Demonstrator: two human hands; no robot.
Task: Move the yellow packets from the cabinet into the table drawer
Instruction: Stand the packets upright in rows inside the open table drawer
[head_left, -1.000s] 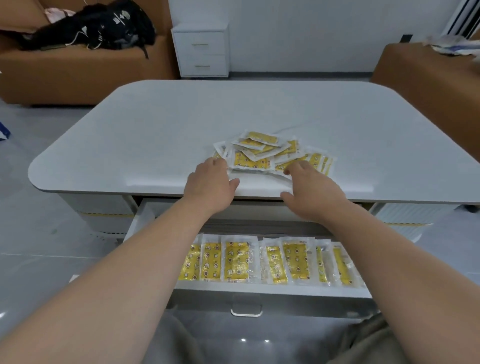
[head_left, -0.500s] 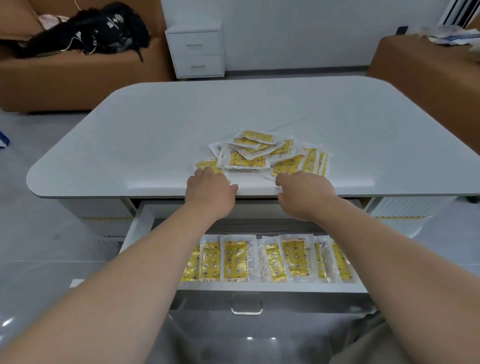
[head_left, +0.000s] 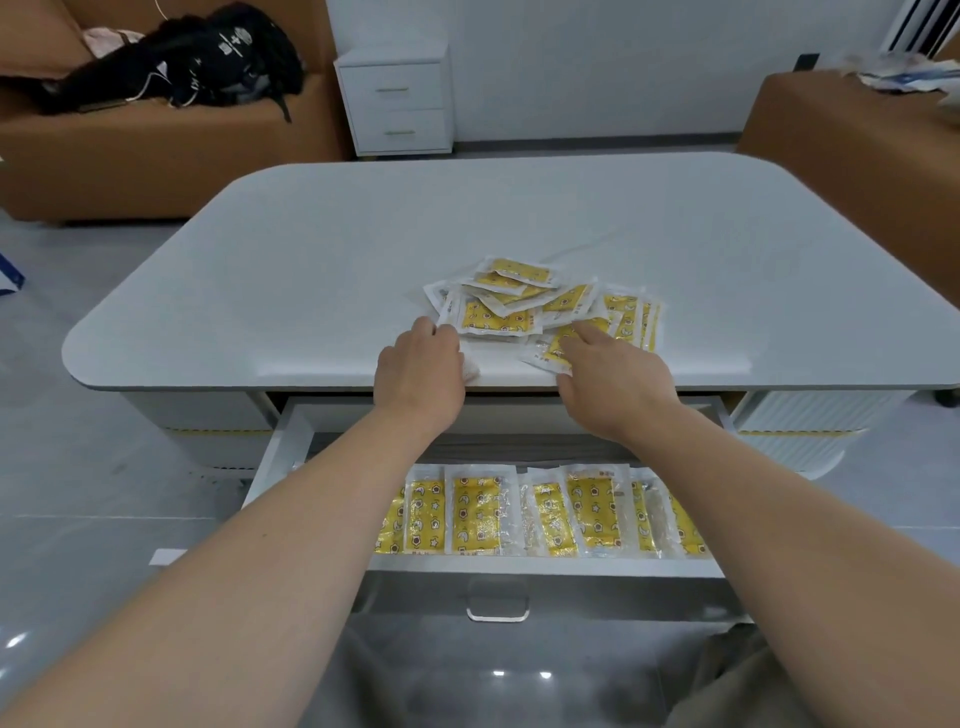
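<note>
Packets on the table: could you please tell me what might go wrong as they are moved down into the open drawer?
1. The pile is loose and overlapping, close to the table edge. Dragging one with the right hand may pull its neighbours over the edge, and some might miss the drawer.
2. Packets dropped in could disturb the neat row in the drawer.

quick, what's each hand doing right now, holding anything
Left hand: fingers curled at the edge of the packet pile; grip cannot be told.
Right hand: open, fingers pressing on a yellow packet.
</note>
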